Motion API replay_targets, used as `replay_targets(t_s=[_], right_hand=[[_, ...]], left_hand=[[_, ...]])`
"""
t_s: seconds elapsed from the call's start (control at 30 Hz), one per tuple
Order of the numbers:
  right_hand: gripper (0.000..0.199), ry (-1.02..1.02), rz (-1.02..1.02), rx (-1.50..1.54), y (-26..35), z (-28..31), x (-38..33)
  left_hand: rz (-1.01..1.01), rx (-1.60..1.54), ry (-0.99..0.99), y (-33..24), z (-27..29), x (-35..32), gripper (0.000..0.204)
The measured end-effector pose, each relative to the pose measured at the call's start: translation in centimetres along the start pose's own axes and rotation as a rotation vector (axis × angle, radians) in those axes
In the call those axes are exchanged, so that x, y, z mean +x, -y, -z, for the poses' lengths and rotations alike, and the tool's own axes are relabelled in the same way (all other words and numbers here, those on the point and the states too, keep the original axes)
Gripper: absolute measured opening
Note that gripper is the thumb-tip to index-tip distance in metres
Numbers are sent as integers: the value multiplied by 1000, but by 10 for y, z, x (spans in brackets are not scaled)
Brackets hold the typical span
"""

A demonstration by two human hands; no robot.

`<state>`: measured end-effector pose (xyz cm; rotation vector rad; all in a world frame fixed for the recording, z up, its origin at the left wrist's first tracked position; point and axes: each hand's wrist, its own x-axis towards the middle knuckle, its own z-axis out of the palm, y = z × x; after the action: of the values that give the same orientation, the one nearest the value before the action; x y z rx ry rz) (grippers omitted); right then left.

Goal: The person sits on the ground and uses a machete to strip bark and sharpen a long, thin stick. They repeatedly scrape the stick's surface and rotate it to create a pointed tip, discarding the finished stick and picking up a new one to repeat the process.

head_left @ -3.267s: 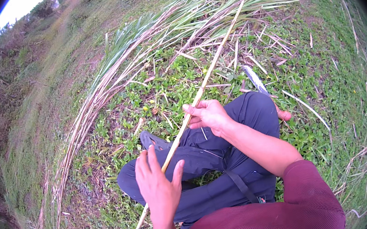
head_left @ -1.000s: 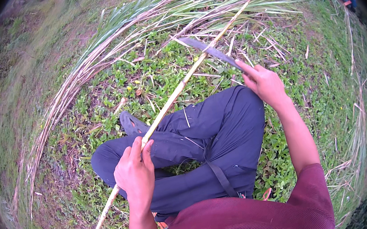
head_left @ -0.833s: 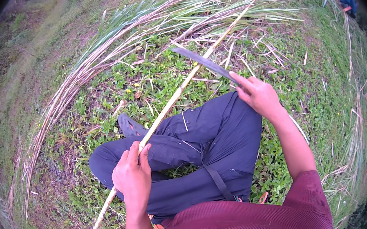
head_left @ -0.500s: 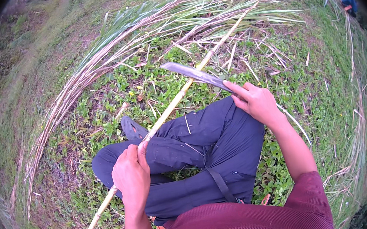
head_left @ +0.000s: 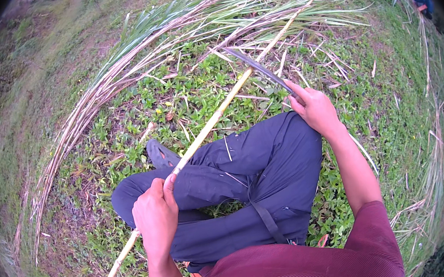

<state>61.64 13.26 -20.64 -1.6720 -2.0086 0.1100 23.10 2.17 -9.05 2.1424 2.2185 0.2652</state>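
My left hand [head_left: 155,211] is wrapped round a long, pale yellow cane stalk [head_left: 218,115], its thumb lying along the stalk. The stalk runs slantwise from the lower left, over my crossed legs [head_left: 239,191], up to leafy tops at the far end. In my right hand [head_left: 314,107] is a machete [head_left: 263,71] with a dark, narrow blade. Its handle is hidden in my fist. The blade lies across the upper part of the stalk, its tip pointing up and left; I cannot tell whether the edge touches or cuts in.
A bundle of long cut stalks with green leaves [head_left: 115,68] curves round the far and left side. Low green plants and dry leaf scraps cover the ground. More dry stalks [head_left: 430,186] lie at the right. Another person [head_left: 422,2] is at the far right edge.
My right hand has moved away and slightly right, carrying the machete farther up the stalk, and the blade has turned. My left hand keeps its hold, shifted only slightly.
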Motion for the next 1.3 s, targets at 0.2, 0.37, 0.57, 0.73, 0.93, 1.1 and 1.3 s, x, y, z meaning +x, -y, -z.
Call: replay_targets(t_s=[0.2,0.37,0.57,0.73,0.93,1.1,1.3], right_hand=[[51,112,89,-9,0,16,1],[49,162,119,-26,15,23,-7],[47,92,25,-69,5,16,7],[45,159,83,-61,28,22,3],[47,150,108,-71,30,26,0],[44,63,-153,36,-16,5,4],[44,-30,-482,-29,-49,-16,-38]], left_hand=[[53,-77,82,9,8,5,44],[110,-128,73,9,13,5,40],[106,-137,-26,3,12,4,31],[53,-120,-161,5,5,-3,28],[29,-107,-220,8,-1,-7,26],[32,-95,-205,13,-3,-9,24],[-11,-19,-325,34,0,-7,24]])
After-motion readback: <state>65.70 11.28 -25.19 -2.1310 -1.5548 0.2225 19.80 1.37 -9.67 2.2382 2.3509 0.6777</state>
